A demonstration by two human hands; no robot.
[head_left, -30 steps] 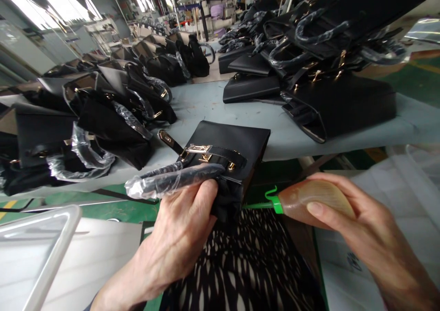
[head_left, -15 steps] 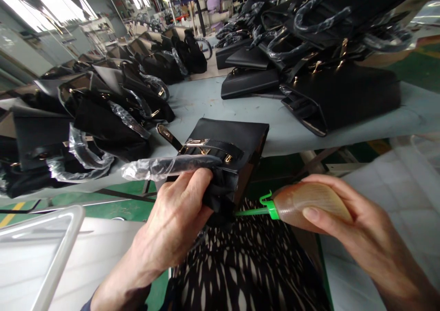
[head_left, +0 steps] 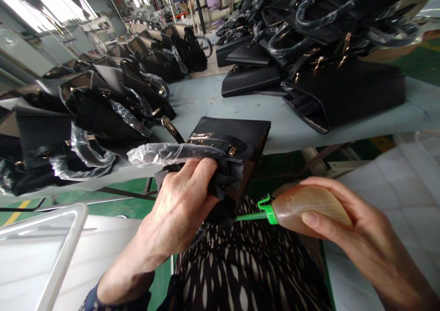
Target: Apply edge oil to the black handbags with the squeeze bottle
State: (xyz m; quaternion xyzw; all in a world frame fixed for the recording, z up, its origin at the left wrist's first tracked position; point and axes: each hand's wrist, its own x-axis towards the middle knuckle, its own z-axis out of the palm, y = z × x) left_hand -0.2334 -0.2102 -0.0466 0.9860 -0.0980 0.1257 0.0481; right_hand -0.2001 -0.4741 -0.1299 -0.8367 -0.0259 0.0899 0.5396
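A black handbag [head_left: 237, 130] with gold fittings rests on the table's near edge, its side tipped toward me. My left hand [head_left: 182, 201] is closed on the bag's near edge, fingertips hidden behind the black material. Just above that hand lies a handle [head_left: 172, 154] wrapped in clear plastic. My right hand [head_left: 347, 224] is wrapped round a squeeze bottle [head_left: 305, 209] of brownish liquid with a green cap. The bottle's thin green nozzle [head_left: 252, 216] points left and its tip meets the dark lower part of the bag; exact contact is hard to see.
Rows of black handbags [head_left: 113, 113] stand along the left of the grey table [head_left: 199, 95]. More bags [head_left: 357, 91] are piled at the right. White plastic bins [head_left: 65, 256] flank me at lower left and right. Machines fill the background.
My left hand and the bag's wrapped handle have shifted slightly up and right. The bottle has stayed nearly in place, its nozzle a touch lower.
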